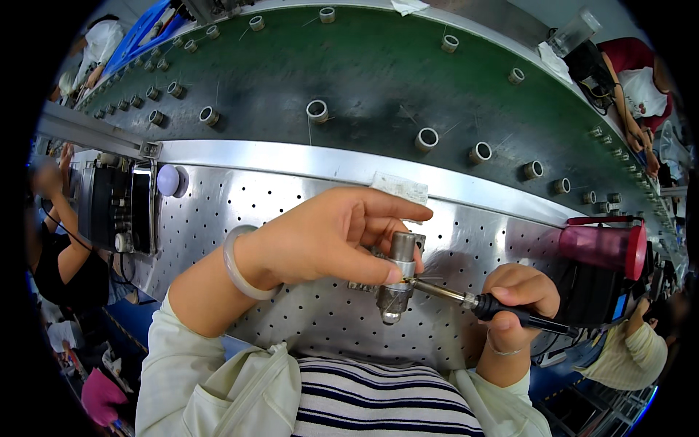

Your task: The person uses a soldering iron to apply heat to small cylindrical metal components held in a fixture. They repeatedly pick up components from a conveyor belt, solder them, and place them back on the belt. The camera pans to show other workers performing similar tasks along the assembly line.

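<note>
My left hand (313,237) grips a metal ring from the side, thumb pressed on its near face and index finger stretched out. The ring sits around an upright-looking steel post (403,246) with a rounded lower end (391,317). In my right hand (520,295) is a soldering iron (460,297), held by its black handle like a pen. Its metal tip points left and meets the ring's side just beside my left thumb; whether it actually touches cannot be made out. A thin wire sticks out to the right near the tip.
Beyond the perforated metal bench (211,218) runs a green conveyor belt (378,65) bearing many metal rings (317,111) with thin wires. A lilac ball-shaped object (168,180) and black device (109,204) stand left, a pink see-through container (601,247) right. Other people work at both sides.
</note>
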A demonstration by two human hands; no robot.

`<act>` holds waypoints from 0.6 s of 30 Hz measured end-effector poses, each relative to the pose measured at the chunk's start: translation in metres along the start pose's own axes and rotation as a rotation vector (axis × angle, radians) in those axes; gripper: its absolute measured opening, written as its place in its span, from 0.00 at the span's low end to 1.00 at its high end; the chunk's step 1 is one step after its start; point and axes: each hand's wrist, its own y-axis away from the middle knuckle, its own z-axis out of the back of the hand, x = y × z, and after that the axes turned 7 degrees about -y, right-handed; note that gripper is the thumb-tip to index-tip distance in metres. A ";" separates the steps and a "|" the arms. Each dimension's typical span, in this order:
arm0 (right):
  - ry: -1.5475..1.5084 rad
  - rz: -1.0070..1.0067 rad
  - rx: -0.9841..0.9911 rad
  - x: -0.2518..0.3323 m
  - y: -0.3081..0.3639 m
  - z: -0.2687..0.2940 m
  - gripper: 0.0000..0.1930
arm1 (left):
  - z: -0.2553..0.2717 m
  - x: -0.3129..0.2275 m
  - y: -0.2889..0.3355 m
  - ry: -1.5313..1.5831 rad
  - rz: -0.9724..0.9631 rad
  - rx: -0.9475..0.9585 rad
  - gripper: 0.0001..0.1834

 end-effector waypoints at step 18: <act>0.123 -0.259 -0.044 0.023 0.005 0.000 0.06 | 0.009 0.004 -0.003 0.072 0.014 0.155 0.34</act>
